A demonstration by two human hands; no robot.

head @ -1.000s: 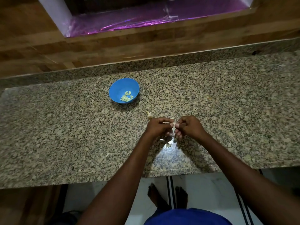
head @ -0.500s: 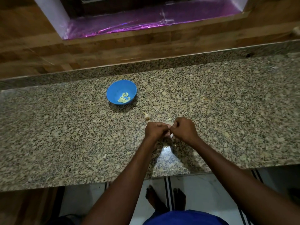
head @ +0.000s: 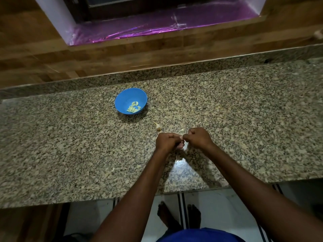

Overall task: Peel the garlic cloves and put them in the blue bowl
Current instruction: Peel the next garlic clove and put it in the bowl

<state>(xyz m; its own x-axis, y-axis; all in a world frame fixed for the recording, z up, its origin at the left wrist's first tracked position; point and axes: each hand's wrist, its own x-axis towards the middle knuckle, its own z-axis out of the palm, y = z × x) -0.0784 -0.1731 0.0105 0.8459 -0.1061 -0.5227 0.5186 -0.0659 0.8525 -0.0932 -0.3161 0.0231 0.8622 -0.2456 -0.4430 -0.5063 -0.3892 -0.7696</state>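
Hands (head: 168, 141) (head: 198, 137) closer together, curled fingers seemingly pinching small pale clove (head: 182, 137)

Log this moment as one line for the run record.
phase: peeling | left hand and right hand: pinching one garlic clove above counter | blue bowl: holds peeled cloves | loose clove: beside hands

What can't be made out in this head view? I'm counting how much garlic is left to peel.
- Clove between left hand and right hand: fingers hide most of it; how much is peeled is unclear.
- Cloves in the blue bowl: too small and overlapping to count.
- Pale bits on the counter near the hands: too small to tell skin from clove.
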